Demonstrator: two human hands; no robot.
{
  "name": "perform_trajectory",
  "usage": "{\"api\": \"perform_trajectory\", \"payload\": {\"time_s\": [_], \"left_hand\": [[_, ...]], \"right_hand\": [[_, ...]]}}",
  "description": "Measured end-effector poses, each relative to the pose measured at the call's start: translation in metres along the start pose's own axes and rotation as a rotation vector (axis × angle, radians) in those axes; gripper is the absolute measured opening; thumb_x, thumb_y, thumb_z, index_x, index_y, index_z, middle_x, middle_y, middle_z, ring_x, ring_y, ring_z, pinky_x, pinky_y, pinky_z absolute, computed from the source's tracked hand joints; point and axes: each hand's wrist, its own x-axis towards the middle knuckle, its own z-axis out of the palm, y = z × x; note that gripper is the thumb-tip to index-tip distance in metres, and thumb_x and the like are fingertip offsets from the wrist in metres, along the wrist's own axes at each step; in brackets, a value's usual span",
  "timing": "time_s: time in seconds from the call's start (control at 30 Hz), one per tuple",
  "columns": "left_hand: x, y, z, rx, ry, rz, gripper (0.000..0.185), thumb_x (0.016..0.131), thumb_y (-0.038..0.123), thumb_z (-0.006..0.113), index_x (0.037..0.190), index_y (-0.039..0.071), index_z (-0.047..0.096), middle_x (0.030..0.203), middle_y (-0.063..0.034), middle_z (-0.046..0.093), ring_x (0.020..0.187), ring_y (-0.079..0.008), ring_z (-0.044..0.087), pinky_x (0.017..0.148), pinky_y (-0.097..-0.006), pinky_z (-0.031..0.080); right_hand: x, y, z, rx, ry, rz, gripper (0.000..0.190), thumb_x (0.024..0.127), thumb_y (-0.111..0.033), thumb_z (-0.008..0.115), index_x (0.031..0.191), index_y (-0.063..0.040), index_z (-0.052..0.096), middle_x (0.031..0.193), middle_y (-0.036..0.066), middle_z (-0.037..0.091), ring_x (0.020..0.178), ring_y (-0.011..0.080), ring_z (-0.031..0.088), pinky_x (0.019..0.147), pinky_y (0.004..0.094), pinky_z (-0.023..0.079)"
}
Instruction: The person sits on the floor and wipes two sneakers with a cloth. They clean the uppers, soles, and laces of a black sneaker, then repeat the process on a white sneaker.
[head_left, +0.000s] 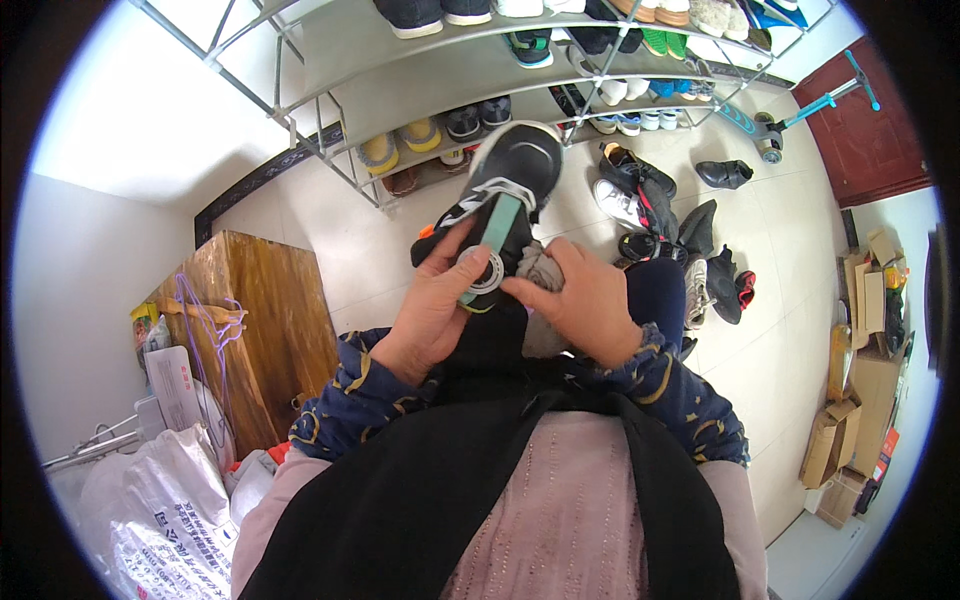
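A black shoe (525, 154) with a white sole edge and white lacing points toe-away in front of me. My left hand (431, 311) grips it near its opening, the thumb on a round grey ring-shaped piece (489, 276). From that ring a pale green strip (501, 225) runs up the shoe's tongue. On the shoe's right side, my right hand (589, 304) holds a bunched grey cloth (541, 274) between thumb and fingers. The cloth's lower end hangs down by my lap, and part of the shoe's heel is hidden behind my fingers.
Ahead stands a metal-framed shoe rack (405, 75) with many shoes. Several loose shoes (637, 169) lie on the tiled floor (757, 375) to the right, near a blue scooter (817, 109). A wooden cabinet (277, 322) is at left; cardboard boxes (874, 397) line the right wall.
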Motion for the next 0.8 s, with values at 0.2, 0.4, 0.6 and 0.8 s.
{"api": "perform_trajectory", "payload": {"time_s": [0.2, 0.4, 0.6, 0.8], "left_hand": [[-0.003, -0.005, -0.005, 0.041, 0.047, 0.020, 0.053, 0.095, 0.008, 0.060, 0.144, 0.004, 0.042, 0.129, -0.0093, 0.057, 0.112, -0.0163, 0.058, 0.097, -0.0317, 0.047], [-0.013, 0.004, 0.004, 1.124, 0.106, 0.478, 0.039, 0.089, 0.004, 0.065, 0.128, 0.005, 0.060, 0.128, -0.0137, 0.061, 0.113, -0.0223, 0.061, 0.096, -0.0333, 0.048], [0.000, 0.006, -0.006, 1.560, 0.049, 0.747, 0.026, 0.081, -0.001, 0.069, 0.107, 0.002, 0.068, 0.125, -0.0138, 0.064, 0.109, -0.0268, 0.064, 0.091, -0.0322, 0.050], [0.008, 0.015, -0.002, 1.357, 0.049, 0.569, 0.024, 0.083, 0.000, 0.066, 0.107, 0.002, 0.068, 0.125, -0.0151, 0.063, 0.109, -0.0298, 0.064, 0.091, -0.0331, 0.050]], "right_hand": [[0.003, 0.006, -0.003, 0.218, -0.208, 0.126, 0.054, 0.082, -0.054, 0.065, 0.090, -0.001, 0.061, 0.078, 0.023, 0.065, 0.076, 0.0414, 0.064, 0.067, 0.0460, 0.051], [0.005, 0.016, 0.007, 0.441, -0.257, 0.143, 0.037, 0.082, -0.035, 0.061, 0.085, 0.002, 0.063, 0.076, 0.023, 0.064, 0.073, 0.0387, 0.063, 0.068, 0.0437, 0.050], [0.005, 0.008, 0.011, 0.489, -0.197, 0.201, 0.034, 0.081, -0.030, 0.061, 0.082, 0.004, 0.062, 0.070, 0.021, 0.062, 0.068, 0.0332, 0.062, 0.066, 0.0412, 0.049], [0.007, 0.002, 0.018, 0.409, -0.110, 0.216, 0.032, 0.080, -0.028, 0.061, 0.080, 0.004, 0.061, 0.070, 0.025, 0.061, 0.067, 0.0401, 0.060, 0.065, 0.0423, 0.049]]}}
